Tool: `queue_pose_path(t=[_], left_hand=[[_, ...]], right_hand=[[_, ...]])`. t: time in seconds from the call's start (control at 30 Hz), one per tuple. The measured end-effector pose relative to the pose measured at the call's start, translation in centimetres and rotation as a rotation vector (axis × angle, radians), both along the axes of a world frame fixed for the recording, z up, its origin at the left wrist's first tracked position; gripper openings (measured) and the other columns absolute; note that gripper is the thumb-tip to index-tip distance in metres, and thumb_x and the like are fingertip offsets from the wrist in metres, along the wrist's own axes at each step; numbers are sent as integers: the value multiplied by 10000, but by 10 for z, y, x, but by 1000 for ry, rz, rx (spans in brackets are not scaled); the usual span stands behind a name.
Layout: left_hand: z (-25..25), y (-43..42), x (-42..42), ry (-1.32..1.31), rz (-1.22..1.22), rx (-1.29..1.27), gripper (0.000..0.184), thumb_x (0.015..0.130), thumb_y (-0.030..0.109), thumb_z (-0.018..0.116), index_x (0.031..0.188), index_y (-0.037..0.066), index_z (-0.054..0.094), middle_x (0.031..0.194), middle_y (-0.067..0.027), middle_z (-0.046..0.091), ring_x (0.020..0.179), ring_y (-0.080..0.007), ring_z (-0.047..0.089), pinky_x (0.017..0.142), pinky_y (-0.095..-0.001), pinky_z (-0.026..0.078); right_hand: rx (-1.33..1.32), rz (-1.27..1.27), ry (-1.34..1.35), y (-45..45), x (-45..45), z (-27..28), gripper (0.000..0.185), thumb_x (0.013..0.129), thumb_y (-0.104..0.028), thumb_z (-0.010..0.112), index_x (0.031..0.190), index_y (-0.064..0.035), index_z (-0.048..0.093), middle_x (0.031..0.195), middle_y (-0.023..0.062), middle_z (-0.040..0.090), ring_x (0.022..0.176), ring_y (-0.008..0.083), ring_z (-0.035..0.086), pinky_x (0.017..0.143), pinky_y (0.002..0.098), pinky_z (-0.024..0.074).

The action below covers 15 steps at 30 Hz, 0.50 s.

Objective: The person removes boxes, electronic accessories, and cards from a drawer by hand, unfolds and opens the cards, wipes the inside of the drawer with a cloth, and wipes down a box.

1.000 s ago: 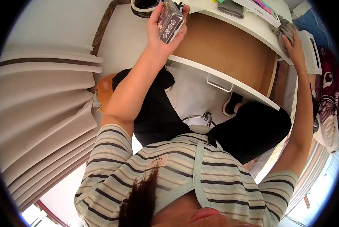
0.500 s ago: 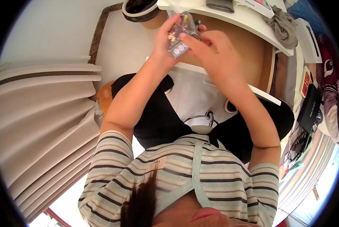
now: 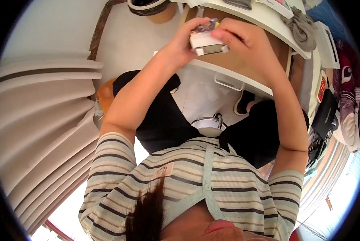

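Note:
My left hand (image 3: 184, 42) is wrapped round a small box (image 3: 208, 43) with a white side and an end that looks partly open. From the right, my right hand (image 3: 242, 38) pinches the box's upper edge with thumb and fingers. Something dark and shiny, with a bit of yellow, shows between the hands at the top of the box; its detail is blurred. Both hands are above the pulled-out drawer (image 3: 244, 66) of the white desk (image 3: 260, 14).
A lined bin (image 3: 162, 14) stands at the upper left. On the desk's right lie a grey cloth (image 3: 302, 30) and an iPhone box (image 3: 278, 6). Farther right are a white box (image 3: 328, 46), a red-and-white item (image 3: 321, 86) and a black box (image 3: 324, 114).
My right hand has left the grey cloth and come across to the box. The box has turned from its dark printed face to its white side.

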State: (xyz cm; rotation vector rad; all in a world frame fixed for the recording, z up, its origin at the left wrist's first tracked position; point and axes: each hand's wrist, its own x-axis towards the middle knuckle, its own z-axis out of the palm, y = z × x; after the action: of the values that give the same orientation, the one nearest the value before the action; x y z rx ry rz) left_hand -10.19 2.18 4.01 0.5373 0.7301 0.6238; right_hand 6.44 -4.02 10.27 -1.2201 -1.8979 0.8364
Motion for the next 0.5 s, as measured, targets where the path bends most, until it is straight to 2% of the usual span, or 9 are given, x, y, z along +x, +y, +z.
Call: queue_pose_path(t=[0.1,0.13,0.2,0.23,0.27,0.33,0.37,0.43,0.5], left_hand=[[-8,3,5,53,155,-45,317,805,329,613,995,76,592,919,-76,630,822,-211,620,763,-346,517],[-7,1,6,10,184,19,323,824,318,602,1023,66,572,932,-85,633,853,-204,623,787,-345,510],[-12,4,9,41,214,100,323,851,327,566,1047,70,567,975,-70,629,885,-186,617,820,-334,496],[-10,2,15,58,232,114,322,855,334,563,1040,70,569,942,-43,624,866,-156,612,794,-306,494],[-9,0,21,33,194,121,322,855,334,563,1040,70,569,942,-43,624,866,-156,612,794,-306,494],[-7,-5,28,228,239,134,285,864,331,556,1002,82,575,871,-1,611,767,-81,591,634,-228,465],[-7,-9,33,228,226,137,285,864,331,556,1002,82,575,871,-1,611,767,-81,591,634,-228,465],[0,-23,48,274,189,218,248,877,330,541,956,97,574,778,45,569,633,-6,510,490,-167,341],[-1,-27,53,259,129,257,245,881,332,534,945,99,570,741,54,548,578,-4,462,466,-164,295]], right_hand=[[130,52,-21,-7,13,-14,193,866,-222,578,862,-31,605,782,40,532,738,136,524,675,260,424],[83,18,-58,-9,19,-20,184,852,-227,593,880,-45,602,870,57,522,819,164,538,717,275,434],[53,-82,26,-12,23,-37,288,795,-236,670,991,-55,563,1007,71,523,891,194,547,774,289,465],[-92,-128,136,-19,21,-38,397,792,-227,681,1103,-61,499,1085,85,528,953,191,551,809,303,472],[-79,-167,116,-25,26,-41,397,792,-227,681,1103,-61,499,1085,85,528,953,191,551,809,303,472],[-362,-31,377,-31,32,-46,491,823,-215,651,1226,-67,413,1148,108,521,1002,181,544,819,312,474],[-358,-43,380,-34,36,-47,491,823,-215,651,1226,-67,413,1148,108,521,1002,181,544,819,312,474],[-629,-90,662,-42,43,-45,568,842,-218,630,1310,-77,340,1162,126,524,1006,167,539,816,309,474],[-619,-99,648,-45,50,-53,564,846,-212,625,1317,-75,345,1148,114,532,1004,163,536,822,305,467]])
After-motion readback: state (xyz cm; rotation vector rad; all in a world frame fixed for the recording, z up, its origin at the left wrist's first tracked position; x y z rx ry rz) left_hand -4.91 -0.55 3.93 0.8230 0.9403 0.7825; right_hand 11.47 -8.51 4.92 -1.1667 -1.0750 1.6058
